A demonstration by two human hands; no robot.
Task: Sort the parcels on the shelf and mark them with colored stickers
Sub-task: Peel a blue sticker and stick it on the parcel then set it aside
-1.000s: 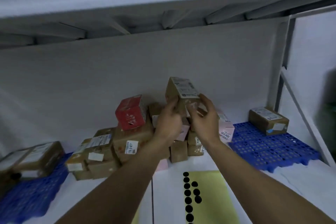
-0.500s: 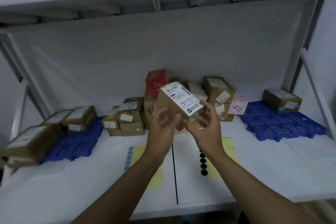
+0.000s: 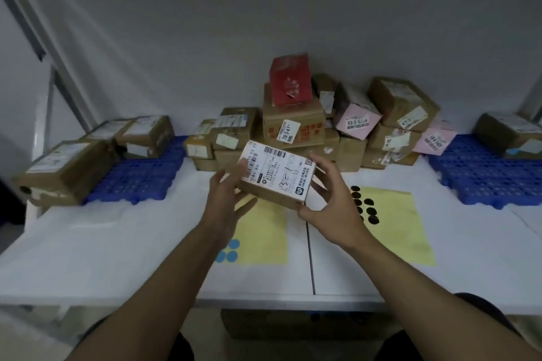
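I hold a small brown parcel point(image 3: 277, 174) with a white shipping label facing up, in the air above the white shelf point(image 3: 117, 258). My right hand point(image 3: 331, 205) grips its right end and lower corner. My left hand point(image 3: 225, 199) supports its left side with spread fingers. Below lie two yellow sheets: the left sheet point(image 3: 264, 234) carries blue round stickers point(image 3: 227, 250), the right sheet point(image 3: 396, 226) carries black round stickers point(image 3: 363, 205). A pile of parcels point(image 3: 308, 126) stands at the back, topped by a red box point(image 3: 290, 79).
A blue pallet point(image 3: 137, 179) at the left holds several brown parcels point(image 3: 67, 167). Another blue pallet point(image 3: 484, 179) at the right holds one brown parcel point(image 3: 510, 135). Pink-labelled parcels point(image 3: 356, 120) sit in the pile. A seam point(image 3: 311, 258) splits the shelf.
The parcel came off the pile and down toward me, its label now flat and facing up. My view dropped, showing the shelf front and both sticker sheets.
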